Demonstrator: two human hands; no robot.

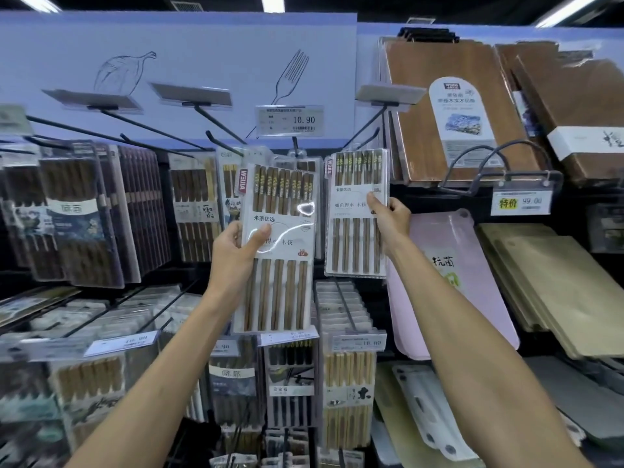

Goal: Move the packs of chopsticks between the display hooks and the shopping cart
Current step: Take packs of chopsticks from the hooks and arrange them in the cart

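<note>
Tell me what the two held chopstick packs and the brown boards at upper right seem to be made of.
Left-hand pack: clear glossy plastic sleeve, judging by the glare; brown, probably wooden sticks; white card insert. Right-hand pack: looks the same. Brown boards: matte wood grain, possibly laminate.

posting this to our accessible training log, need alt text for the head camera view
A person's left hand grips a tilted chopstick pack and the right hand pinches a second chopstick pack by its edge, both raised before store display hooks full of other packs. Wooden cutting boards stand on shelves to the right.
</note>
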